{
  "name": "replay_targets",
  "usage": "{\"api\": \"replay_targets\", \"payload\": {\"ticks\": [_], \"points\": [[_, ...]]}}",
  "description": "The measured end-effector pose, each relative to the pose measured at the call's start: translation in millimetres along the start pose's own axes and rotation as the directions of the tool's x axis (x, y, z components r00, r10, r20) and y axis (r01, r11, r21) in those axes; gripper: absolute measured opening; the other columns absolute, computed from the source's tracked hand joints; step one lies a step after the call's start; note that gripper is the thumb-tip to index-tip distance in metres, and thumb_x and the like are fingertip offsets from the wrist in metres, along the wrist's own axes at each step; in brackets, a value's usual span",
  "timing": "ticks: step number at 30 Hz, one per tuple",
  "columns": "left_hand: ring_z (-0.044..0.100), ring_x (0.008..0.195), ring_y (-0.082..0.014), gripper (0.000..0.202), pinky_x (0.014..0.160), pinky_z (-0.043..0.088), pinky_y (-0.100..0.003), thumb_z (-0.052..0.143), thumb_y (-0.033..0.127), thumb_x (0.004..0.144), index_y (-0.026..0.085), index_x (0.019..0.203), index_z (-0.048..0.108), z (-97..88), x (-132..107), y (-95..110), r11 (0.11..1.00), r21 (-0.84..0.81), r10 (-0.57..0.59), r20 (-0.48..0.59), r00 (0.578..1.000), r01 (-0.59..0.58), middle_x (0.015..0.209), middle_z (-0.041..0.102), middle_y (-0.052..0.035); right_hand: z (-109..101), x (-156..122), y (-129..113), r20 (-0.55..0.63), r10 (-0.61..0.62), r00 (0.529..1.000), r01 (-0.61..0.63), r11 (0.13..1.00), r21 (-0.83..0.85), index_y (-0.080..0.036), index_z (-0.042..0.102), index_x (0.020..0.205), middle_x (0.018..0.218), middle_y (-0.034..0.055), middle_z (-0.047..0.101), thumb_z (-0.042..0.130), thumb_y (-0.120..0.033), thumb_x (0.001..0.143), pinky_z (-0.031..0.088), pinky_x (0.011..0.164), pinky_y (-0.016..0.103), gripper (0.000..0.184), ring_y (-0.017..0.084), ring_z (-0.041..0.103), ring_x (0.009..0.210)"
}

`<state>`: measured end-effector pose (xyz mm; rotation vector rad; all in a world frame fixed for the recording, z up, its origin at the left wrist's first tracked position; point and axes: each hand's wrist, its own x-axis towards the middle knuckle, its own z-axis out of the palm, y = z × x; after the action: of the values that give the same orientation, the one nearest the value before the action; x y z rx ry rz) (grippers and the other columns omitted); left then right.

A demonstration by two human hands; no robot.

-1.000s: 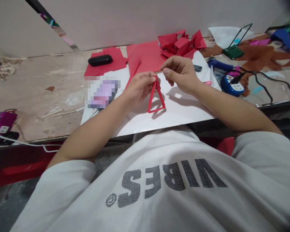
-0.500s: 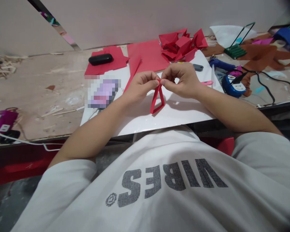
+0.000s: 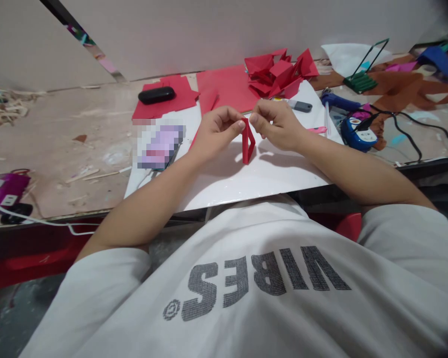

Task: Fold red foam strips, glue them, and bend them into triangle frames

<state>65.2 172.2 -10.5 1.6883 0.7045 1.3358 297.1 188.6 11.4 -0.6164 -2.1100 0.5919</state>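
Note:
Between the thumb and forefinger of my left hand point(image 3: 220, 128) is the top of a folded red paper strip point(image 3: 245, 146). The strip is bent into a narrow, roughly triangular loop that hangs upright just above or on the white board point(image 3: 224, 184); whether it touches is unclear. My right hand point(image 3: 274, 124) is just right of the strip's top, a small gap apart, thumb and fingers pinched together. Anything inside that pinch is hidden. Behind both hands are a flat red sheet point(image 3: 227, 84) and a heap of folded red paper pieces point(image 3: 280, 74).
A black case point(image 3: 157, 94) rests on red paper at the left, with a blurred-out phone point(image 3: 162, 146) nearer me. A grey cutter point(image 3: 301, 106) lies behind my right hand. Farther right are a blue-and-white power socket point(image 3: 360, 134) with black cables and a green rack point(image 3: 360, 82).
My right fingers have come off the strip's top and moved slightly right. The loop has turned and risen a little in my left hand, now showing more edge-on.

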Motion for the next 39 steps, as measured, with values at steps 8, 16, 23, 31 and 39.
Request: {"api": "replay_targets", "payload": {"ticks": [8, 16, 23, 31, 39], "points": [[0.076, 0.085, -0.0205, 0.051, 0.076, 0.063, -0.036, 0.099, 0.068, 0.084, 0.026, 0.091, 0.073, -0.5, -2.2, 0.4, 0.997, 0.074, 0.009, -0.027, 1.0, -0.007, 0.085, 0.074, -0.0018, 3.1, -0.1, 3.0, -0.01, 0.084, 0.996, -0.083, 0.993, 0.079, -0.025, 0.066, 0.102, 0.092, 0.003, 0.071, 0.082, -0.063, 0.104, 0.061, 0.081, 0.037, 0.042, 0.022, 0.068, 0.087], [0.079, 0.092, -0.0219, 0.04, 0.086, 0.066, -0.037, 0.098, 0.055, 0.087, 0.024, 0.097, 0.075, 3.0, -4.4, 10.5, 0.993, 0.119, -0.02, -0.046, 0.999, 0.025, 0.091, 0.078, -0.004, 3.9, 2.7, 8.2, 0.054, 0.147, 0.988, -0.156, 0.958, 0.241, -0.026, 0.065, 0.1, 0.083, 0.001, 0.067, 0.086, -0.072, 0.098, 0.063, 0.071, 0.037, 0.051, 0.019, 0.064, 0.073], [0.076, 0.089, -0.0214, 0.042, 0.086, 0.064, -0.038, 0.095, 0.061, 0.09, 0.024, 0.093, 0.074, 3.4, -6.1, 14.5, 0.982, 0.19, 0.028, -0.036, 0.999, -0.021, 0.088, 0.075, -0.0039, 4.3, 2.2, 5.6, 0.082, 0.114, 0.99, -0.131, 0.959, 0.253, -0.025, 0.064, 0.099, 0.081, 0.0003, 0.065, 0.084, -0.074, 0.098, 0.056, 0.065, 0.034, 0.053, 0.016, 0.057, 0.069], [0.075, 0.098, -0.0247, 0.04, 0.09, 0.064, -0.041, 0.094, 0.057, 0.09, 0.026, 0.086, 0.069, 7.3, -5.3, 16.1, 0.976, 0.216, 0.035, -0.06, 0.998, -0.021, 0.086, 0.067, -0.0032, 4.7, 4.5, -1.4, 0.059, 0.088, 0.994, -0.101, 0.95, 0.295, -0.024, 0.068, 0.094, 0.074, -0.0002, 0.063, 0.086, -0.076, 0.094, 0.049, 0.06, 0.035, 0.055, 0.015, 0.055, 0.064], [0.075, 0.098, -0.0256, 0.06, 0.086, 0.063, -0.043, 0.084, 0.083, 0.09, 0.026, 0.087, 0.066, 8.4, -6.5, 7.0, 0.985, 0.165, 0.058, -0.067, 0.996, -0.046, 0.086, 0.063, -0.0021, 3.3, 3.4, -6.5, 0.072, 0.13, 0.989, -0.145, 0.952, 0.27, -0.026, 0.066, 0.096, 0.076, -0.0001, 0.062, 0.088, -0.076, 0.092, 0.059, 0.07, 0.038, 0.055, 0.019, 0.059, 0.074]]}}
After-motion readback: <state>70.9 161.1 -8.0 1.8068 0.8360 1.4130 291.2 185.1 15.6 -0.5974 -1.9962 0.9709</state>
